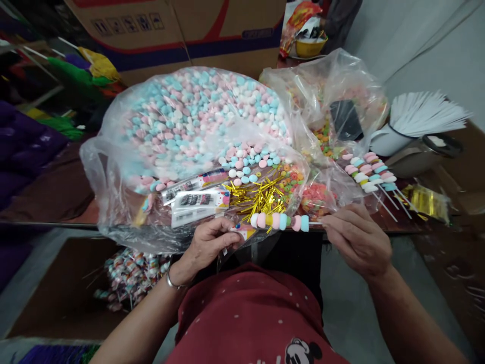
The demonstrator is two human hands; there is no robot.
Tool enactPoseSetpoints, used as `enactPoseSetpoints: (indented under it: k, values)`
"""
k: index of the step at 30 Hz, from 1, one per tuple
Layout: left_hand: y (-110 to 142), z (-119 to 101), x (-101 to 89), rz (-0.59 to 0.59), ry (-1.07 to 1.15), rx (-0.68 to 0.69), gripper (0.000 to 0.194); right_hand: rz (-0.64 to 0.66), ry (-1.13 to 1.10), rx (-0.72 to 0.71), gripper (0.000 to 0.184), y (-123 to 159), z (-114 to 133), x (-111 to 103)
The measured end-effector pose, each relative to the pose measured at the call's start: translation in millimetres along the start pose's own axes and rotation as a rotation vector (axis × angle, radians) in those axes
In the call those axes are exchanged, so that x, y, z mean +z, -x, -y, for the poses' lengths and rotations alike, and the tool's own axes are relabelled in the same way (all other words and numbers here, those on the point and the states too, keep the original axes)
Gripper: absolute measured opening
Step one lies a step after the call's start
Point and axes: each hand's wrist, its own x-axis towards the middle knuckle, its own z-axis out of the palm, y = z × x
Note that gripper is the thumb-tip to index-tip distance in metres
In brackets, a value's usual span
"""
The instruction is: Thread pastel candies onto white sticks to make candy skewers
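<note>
My right hand (358, 240) grips the white stick of a marshmallow skewer (280, 222), held level with its sweets toward the left. Pink, white, blue, yellow and green pieces are threaded along it. Between the thumb and fingers of my left hand (214, 240) is a clear printed plastic sleeve (244, 231), close to the skewer's tip. Stacked printed sleeves (200, 205) lie on the table just beyond my left hand. Gold twist ties (261, 194) are scattered behind the skewer. Several finished skewers (371, 172) rest in a pile beyond my right hand.
A huge clear bag of marshmallows (200, 111) covers the table's middle. Ring-shaped gummies (293, 177) and another bag (341, 86) lie to its right. White sticks (428, 114) fill a mug (390, 140). An open carton (56, 288) holding wrapped skewers (132, 273) stands below left.
</note>
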Motion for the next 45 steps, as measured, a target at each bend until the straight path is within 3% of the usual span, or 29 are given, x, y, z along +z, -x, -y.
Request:
enactPoseSetpoints:
  k: [7, 13, 18, 31, 38, 45]
  values:
    - [0, -1, 1.3, 0.013, 0.066, -0.018, 0.031, -0.027, 0.045, -0.028, 0.042, -6, 8, 3]
    - [-2, 0, 4.6, 0.032, 0.152, -0.144, 0.039, 0.034, 0.13, -0.124, 0.026, -10, 16, -3]
    - [-7, 6, 4.5, 0.033, 0.167, -0.214, 0.043, 0.049, 0.166, -0.124, 0.018, -10, 10, -7]
    - [-22, -7, 4.6, 0.081, -0.05, -0.219, 0.041, 0.076, 0.083, -0.137, 0.024, -9, -10, 7]
    - [-24, -12, 1.4, 0.164, -0.13, -0.257, 0.042, 0.144, 0.069, -0.193, 0.015, -19, -14, 15]
    - [-27, -10, -7.3, 0.083, -0.203, -0.231, 0.037, 0.138, -0.013, -0.176, 0.02, -28, -17, 18]
